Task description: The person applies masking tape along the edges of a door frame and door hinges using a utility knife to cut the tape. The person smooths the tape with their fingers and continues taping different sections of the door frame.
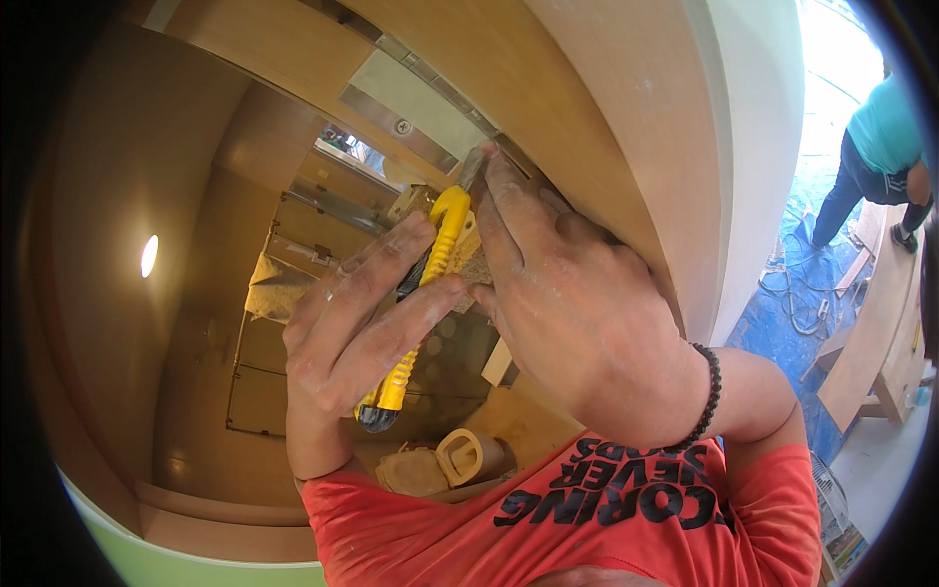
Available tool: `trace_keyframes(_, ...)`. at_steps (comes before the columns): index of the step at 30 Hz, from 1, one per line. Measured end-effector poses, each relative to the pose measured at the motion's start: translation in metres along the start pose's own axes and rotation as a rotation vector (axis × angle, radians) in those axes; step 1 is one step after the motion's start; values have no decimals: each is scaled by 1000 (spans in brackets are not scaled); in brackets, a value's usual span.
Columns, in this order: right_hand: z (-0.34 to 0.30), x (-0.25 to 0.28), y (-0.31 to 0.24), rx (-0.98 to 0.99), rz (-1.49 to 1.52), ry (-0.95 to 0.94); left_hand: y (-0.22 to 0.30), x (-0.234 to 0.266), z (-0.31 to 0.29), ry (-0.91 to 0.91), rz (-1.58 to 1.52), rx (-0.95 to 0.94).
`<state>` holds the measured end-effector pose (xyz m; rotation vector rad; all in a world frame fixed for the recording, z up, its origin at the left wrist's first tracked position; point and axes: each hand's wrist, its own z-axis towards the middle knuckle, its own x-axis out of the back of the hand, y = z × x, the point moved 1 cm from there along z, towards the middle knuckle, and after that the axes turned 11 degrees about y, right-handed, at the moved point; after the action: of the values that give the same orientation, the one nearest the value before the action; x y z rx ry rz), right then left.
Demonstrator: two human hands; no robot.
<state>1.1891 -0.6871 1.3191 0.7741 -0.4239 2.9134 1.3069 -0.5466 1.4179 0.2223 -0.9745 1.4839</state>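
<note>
Plainly, the long tan wooden panel (587,108) is largest, running past both hands. Below stands a beige toilet (469,458) with an open bowl, its contents too small to make out. The left hand (357,323) has its grip wrapped around a yellow ribbed plastic utility knife (445,240), slanted up between the hands beside a silver metal hinge plate (377,110). The right hand (577,303), its grasp unclear, lays fingertips by the grey blade (472,168), probably to steady it.

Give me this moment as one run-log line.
left hand: holds yellow utility knife | right hand: fingertips at the blade | nearby: metal hinge
</note>
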Motion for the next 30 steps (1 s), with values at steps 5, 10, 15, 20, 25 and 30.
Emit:
trace_keyframes(5, 1, -2, -3, -4, -22, -6, 0, 3, -4, -2, -19, 19)
trace_keyframes(10, 1, -1, -3, -25, 17, -6, 1, 4, -6, 3, 7, 23)
trace_keyframes(15, -1, 1, 1, -17, 33, 1, 2, 5, -4, 4, -6, 8)
trace_keyframes(20, 1, 1, 2, 4, 14, -18, 0, 4, -5, -15, -7, 1)
trace_keyframes(25, 2, 0, 4, -8, 38, -27, -3, 4, -7, -11, -5, 6)
trace_keyframes(30, 3, -3, 4, -12, -5, -25, -1, 5, -12, 5, 2, 43)
